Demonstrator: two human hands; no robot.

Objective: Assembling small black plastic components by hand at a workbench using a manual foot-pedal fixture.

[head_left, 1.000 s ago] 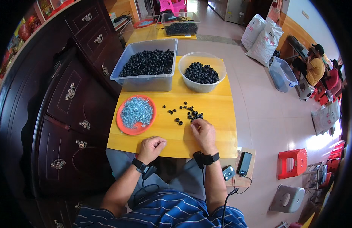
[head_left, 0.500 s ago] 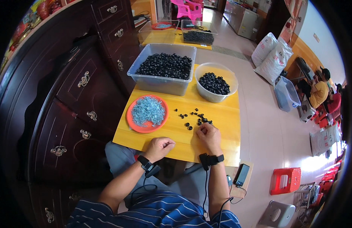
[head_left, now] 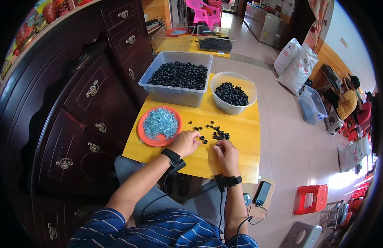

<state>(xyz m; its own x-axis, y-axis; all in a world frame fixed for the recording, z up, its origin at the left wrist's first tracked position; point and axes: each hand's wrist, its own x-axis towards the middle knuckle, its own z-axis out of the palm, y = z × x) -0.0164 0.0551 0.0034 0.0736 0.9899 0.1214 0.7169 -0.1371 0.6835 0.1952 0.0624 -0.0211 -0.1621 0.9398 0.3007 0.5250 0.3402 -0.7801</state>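
Observation:
Small black ring-shaped pieces (head_left: 220, 134) lie scattered on the yellow table top (head_left: 191, 157). My left hand (head_left: 185, 143) is closed over the table at their left edge, its fingertips beside a few loose pieces. On the right, my right hand (head_left: 226, 156) is closed with fingertips pressed together, just nearer to me than the main cluster. Anything pinched in either hand is too small or too hidden to name. A red-orange plate (head_left: 141, 137) left of my left hand carries a heap of thin silvery-blue metal bits (head_left: 160, 123).
Behind the loose pieces stand a clear rectangular bin (head_left: 175, 97) and a round clear tub (head_left: 232, 109), both holding black pieces. A dark wooden cabinet (head_left: 81, 124) borders the left. A phone (head_left: 263, 193) and red stool (head_left: 310, 198) are at right; people sit farther off.
My left hand has moved forward and right, from the table's near edge to the loose black pieces. My right hand has drawn slightly back toward me from the cluster.

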